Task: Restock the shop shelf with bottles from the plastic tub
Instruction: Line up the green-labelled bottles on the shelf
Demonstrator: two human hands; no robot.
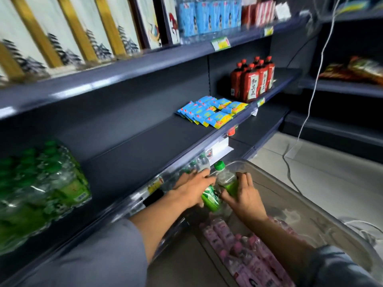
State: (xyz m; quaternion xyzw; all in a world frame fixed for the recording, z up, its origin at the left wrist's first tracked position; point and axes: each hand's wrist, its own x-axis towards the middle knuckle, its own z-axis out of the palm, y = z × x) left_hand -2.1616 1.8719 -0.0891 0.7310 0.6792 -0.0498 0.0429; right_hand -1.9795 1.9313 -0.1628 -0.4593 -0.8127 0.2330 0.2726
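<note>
Fingers of the right hand curl round a clear, ribbed green-capped bottle at the far end of the translucent plastic tub. The left hand grips a second green-labelled bottle just beside it. Glossy pink bottles fill the tub's near end. Dark grey metal shelf; pale tiled floor.

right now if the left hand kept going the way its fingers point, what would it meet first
The left hand points toward the clear bottles on the low shelf, so likely those first, though blur leaves depth unclear.
</note>
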